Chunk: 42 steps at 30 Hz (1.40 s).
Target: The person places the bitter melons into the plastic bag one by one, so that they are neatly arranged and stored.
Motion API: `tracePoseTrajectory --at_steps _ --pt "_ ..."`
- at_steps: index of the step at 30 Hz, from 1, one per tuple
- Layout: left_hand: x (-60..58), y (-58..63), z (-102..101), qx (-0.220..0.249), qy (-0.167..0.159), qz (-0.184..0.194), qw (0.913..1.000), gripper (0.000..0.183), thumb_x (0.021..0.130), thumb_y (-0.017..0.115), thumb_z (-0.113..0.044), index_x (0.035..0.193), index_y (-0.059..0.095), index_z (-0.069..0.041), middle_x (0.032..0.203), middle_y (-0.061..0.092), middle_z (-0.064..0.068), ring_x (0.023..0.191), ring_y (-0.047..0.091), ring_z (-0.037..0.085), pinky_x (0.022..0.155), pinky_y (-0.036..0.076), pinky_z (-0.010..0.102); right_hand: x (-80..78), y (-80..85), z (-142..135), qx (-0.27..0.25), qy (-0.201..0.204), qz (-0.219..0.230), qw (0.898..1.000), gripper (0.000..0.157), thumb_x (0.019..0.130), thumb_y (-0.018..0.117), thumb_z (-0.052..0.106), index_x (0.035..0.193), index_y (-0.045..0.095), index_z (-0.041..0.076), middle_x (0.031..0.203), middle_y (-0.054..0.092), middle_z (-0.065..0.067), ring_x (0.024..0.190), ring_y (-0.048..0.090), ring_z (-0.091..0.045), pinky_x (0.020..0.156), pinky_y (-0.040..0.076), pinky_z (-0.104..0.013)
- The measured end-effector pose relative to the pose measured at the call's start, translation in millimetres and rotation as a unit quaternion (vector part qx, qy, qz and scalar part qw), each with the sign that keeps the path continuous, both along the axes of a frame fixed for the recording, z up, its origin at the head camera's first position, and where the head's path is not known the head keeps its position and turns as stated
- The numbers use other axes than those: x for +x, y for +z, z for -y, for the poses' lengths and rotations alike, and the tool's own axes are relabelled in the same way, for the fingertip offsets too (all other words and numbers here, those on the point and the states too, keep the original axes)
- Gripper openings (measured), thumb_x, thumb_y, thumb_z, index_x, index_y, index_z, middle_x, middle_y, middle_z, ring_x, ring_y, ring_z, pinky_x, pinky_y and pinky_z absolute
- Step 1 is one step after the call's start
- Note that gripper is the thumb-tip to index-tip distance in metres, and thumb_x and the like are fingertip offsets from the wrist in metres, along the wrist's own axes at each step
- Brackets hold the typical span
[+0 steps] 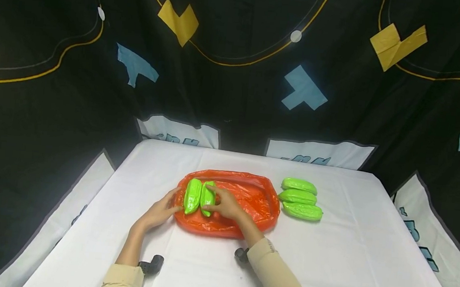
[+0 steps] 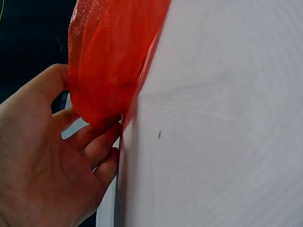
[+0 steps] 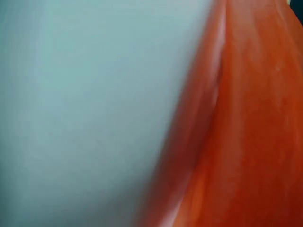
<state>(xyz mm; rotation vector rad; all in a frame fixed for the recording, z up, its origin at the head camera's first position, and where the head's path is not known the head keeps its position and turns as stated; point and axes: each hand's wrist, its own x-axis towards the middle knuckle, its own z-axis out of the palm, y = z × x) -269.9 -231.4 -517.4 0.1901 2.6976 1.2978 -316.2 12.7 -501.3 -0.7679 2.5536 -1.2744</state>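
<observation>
Two green, glossy, ridged gourds lie side by side in the left part of a red tray [image 1: 265,228] wrapped in thin plastic. My right hand [image 1: 226,204] reaches over the tray and holds the right-hand gourd [image 1: 207,196] between thumb and fingers. Just left of it, the other gourd [image 1: 192,196] lies lengthwise, close against it. With loosely bent fingers, my left hand [image 1: 161,210] rests against the tray's left rim. The left wrist view has those fingers touching the red plastic [image 2: 111,56]. Only the red wrapping [image 3: 255,118] and a pale blurred surface show in the right wrist view.
Right of the tray, three similar green gourds [image 1: 299,196] lie in a stack-like row on the white tablecloth [image 1: 351,254]. A dark curtain [image 1: 233,103] with yellow and blue patches hangs behind the table.
</observation>
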Motion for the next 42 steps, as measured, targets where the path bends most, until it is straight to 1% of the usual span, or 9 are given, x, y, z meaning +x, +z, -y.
tracePoseTrajectory --at_steps 3,6,17,23,27,30,36,39,42 --pt "-0.1 -0.4 -0.1 -0.002 0.002 0.003 1.0000 0.070 0.090 0.055 -0.040 0.148 0.020 -0.020 0.148 0.025 0.019 0.132 0.025 0.042 0.104 0.019 0.060 0.6 -2.3 1.8 0.016 -0.004 -0.005 1.000 0.072 0.077 0.074 0.026 0.140 0.041 0.018 0.124 0.053 -0.011 0.079 0.053 -0.017 0.069 0.046 -0.026" --pt "-0.2 -0.6 -0.1 -0.002 0.004 0.005 1.0000 0.071 0.090 0.055 -0.041 0.148 0.020 -0.020 0.148 0.025 0.018 0.132 0.025 0.042 0.104 0.018 0.060 0.7 -4.2 2.5 0.025 -0.010 -0.005 1.000 0.072 0.078 0.074 0.028 0.141 0.040 0.021 0.124 0.052 -0.012 0.081 0.053 -0.016 0.071 0.045 -0.026" --pt "0.3 1.1 -0.3 0.009 0.005 0.004 0.9999 0.074 0.088 0.057 -0.045 0.148 0.020 -0.022 0.146 0.030 0.019 0.130 0.029 0.042 0.104 0.022 0.060 -1.0 -6.5 -2.2 -0.013 0.004 0.000 1.000 0.085 0.078 0.073 0.032 0.146 0.026 0.014 0.143 0.036 -0.011 0.100 0.055 -0.023 0.088 0.046 -0.033" --pt "-0.1 -0.7 2.0 0.004 0.002 0.006 1.0000 0.076 0.088 0.056 -0.048 0.148 0.018 -0.022 0.147 0.028 0.018 0.131 0.027 0.042 0.104 0.021 0.060 3.5 -3.1 -15.4 -0.040 0.022 0.006 0.999 0.078 0.080 0.072 0.029 0.144 0.031 0.011 0.144 0.035 -0.009 0.123 0.042 -0.035 0.099 0.039 -0.044" --pt "0.0 -1.9 0.7 0.009 0.000 0.007 0.9999 0.077 0.087 0.056 -0.048 0.148 0.018 -0.021 0.148 0.025 0.017 0.132 0.026 0.041 0.104 0.020 0.060 9.9 4.9 -32.3 -0.035 0.054 -0.001 0.998 0.068 0.082 0.071 0.026 0.140 0.040 0.010 0.139 0.044 -0.009 0.119 0.047 -0.035 0.096 0.042 -0.047" --pt "0.8 -2.4 -0.9 0.012 0.000 0.010 0.9999 0.077 0.087 0.057 -0.049 0.148 0.019 -0.022 0.149 0.025 0.016 0.132 0.025 0.040 0.104 0.019 0.060 18.1 15.2 -48.4 -0.030 0.057 0.000 0.998 0.060 0.083 0.070 0.026 0.136 0.046 0.012 0.133 0.050 -0.007 0.115 0.050 -0.033 0.092 0.044 -0.046" --pt "2.1 -1.1 -1.7 0.003 -0.003 0.009 1.0000 0.078 0.086 0.057 -0.049 0.148 0.019 -0.021 0.149 0.025 0.015 0.133 0.025 0.040 0.104 0.020 0.061 32.8 39.9 -90.0 -0.019 0.025 -0.035 0.999 0.050 0.083 0.070 0.027 0.129 0.054 0.015 0.122 0.058 0.001 0.110 0.053 -0.030 0.090 0.046 -0.044" --pt "2.7 0.0 -1.3 0.003 -0.004 0.006 1.0000 0.078 0.086 0.058 -0.048 0.148 0.019 -0.020 0.149 0.025 0.016 0.132 0.025 0.041 0.104 0.019 0.061 36.3 49.8 -114.4 -0.033 0.008 -0.066 0.997 0.048 0.084 0.069 0.024 0.127 0.055 0.010 0.121 0.058 -0.004 0.109 0.054 -0.032 0.091 0.045 -0.046" --pt "2.8 -0.1 -0.1 0.006 -0.002 0.010 0.9999 0.078 0.086 0.058 -0.048 0.148 0.019 -0.021 0.149 0.025 0.015 0.133 0.024 0.040 0.104 0.019 0.060 38.4 53.6 -141.0 -0.055 -0.014 -0.065 0.996 0.046 0.084 0.069 0.022 0.126 0.056 0.008 0.124 0.057 -0.009 0.109 0.053 -0.037 0.090 0.045 -0.049"
